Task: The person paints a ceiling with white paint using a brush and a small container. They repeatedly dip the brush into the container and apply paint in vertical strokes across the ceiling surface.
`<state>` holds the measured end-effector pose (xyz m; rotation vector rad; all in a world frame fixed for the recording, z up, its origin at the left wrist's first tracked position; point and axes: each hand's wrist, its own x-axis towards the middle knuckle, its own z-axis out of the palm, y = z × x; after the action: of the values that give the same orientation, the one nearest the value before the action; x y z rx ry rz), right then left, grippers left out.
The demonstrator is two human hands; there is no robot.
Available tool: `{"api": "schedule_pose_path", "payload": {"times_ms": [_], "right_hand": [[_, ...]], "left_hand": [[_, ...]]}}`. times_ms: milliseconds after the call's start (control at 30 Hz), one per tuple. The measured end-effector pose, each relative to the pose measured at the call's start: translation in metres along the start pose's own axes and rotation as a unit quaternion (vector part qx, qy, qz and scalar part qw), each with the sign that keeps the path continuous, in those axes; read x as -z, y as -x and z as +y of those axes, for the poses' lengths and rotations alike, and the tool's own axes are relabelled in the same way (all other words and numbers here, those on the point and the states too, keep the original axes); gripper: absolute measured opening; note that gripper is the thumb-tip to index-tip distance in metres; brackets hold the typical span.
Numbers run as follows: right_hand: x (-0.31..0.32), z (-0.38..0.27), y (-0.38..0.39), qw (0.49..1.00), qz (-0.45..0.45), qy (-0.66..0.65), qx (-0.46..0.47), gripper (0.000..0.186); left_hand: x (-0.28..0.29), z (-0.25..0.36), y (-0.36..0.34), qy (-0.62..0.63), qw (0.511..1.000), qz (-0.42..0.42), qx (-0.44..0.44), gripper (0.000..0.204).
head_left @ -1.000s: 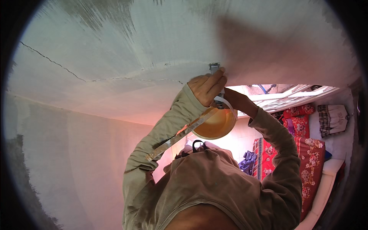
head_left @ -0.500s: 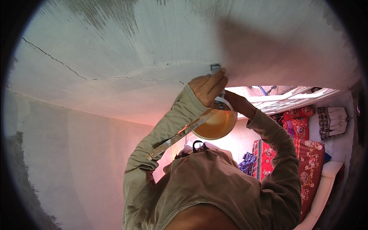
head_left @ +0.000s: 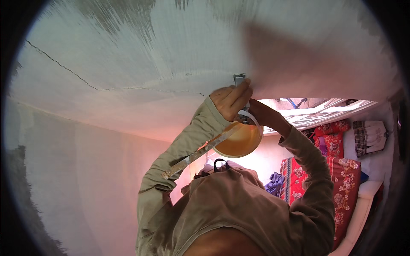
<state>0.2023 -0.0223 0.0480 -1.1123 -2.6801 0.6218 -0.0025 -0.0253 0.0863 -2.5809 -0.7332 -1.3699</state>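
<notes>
My left hand [head_left: 230,102] is raised against the plastered wall [head_left: 179,55], its fingers pressed together over a narrow grey fitting [head_left: 239,78] that sticks out past the fingertips. Just below and to the right is my right hand [head_left: 265,116]; its fingertips are hidden behind the left hand. A white curved strip [head_left: 253,115] loops out between the two hands. Under them is a yellow round bucket [head_left: 239,143], seen into its open top. A long, stained flat strip [head_left: 192,157] slants from the bucket across my left forearm.
A crack [head_left: 64,67] runs along the wall on the left. To the right is a window with a white grille [head_left: 311,114]. Lower right stands a bed with red flowered cloth [head_left: 344,183], near a hanging checked garment [head_left: 366,138]. A purple cloth [head_left: 274,183] lies beside the bed.
The whole view has shifted slightly, so wall and hands sit a little lower. My right wrist has moved slightly to the right; the left hand keeps its hold at the fitting.
</notes>
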Motion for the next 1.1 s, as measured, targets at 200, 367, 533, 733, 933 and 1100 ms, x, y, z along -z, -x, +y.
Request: {"api": "schedule_pose_path", "payload": {"times_ms": [200,367,533,733,933,1100], "right_hand": [[0.025,-0.006,0.005,0.964,0.084,-0.217,-0.131,0.027],[0.012,0.002,0.038,0.869,0.237,-0.402,-0.164,0.020],[-0.010,0.015,0.067,0.756,0.334,-0.536,-0.175,0.023],[-0.043,0.019,0.089,0.644,0.394,-0.620,-0.212,0.039],[-0.065,0.011,0.097,0.535,0.438,-0.690,-0.217,0.032],[-0.087,0.017,0.100,0.526,0.436,-0.703,-0.200,0.036]], "left_hand": [[0.001,-0.004,0.001,-0.015,0.999,-0.028,-0.007,0.047],[0.006,0.006,-0.009,0.003,1.000,-0.011,0.001,0.036],[0.007,0.004,-0.007,-0.001,1.000,-0.024,0.004,0.034],[0.004,0.003,-0.008,0.009,1.000,-0.012,0.001,0.034],[0.003,-0.005,-0.002,-0.014,0.999,-0.045,-0.011,0.047],[0.005,0.000,-0.003,-0.008,0.999,-0.053,0.005,0.049]]}}
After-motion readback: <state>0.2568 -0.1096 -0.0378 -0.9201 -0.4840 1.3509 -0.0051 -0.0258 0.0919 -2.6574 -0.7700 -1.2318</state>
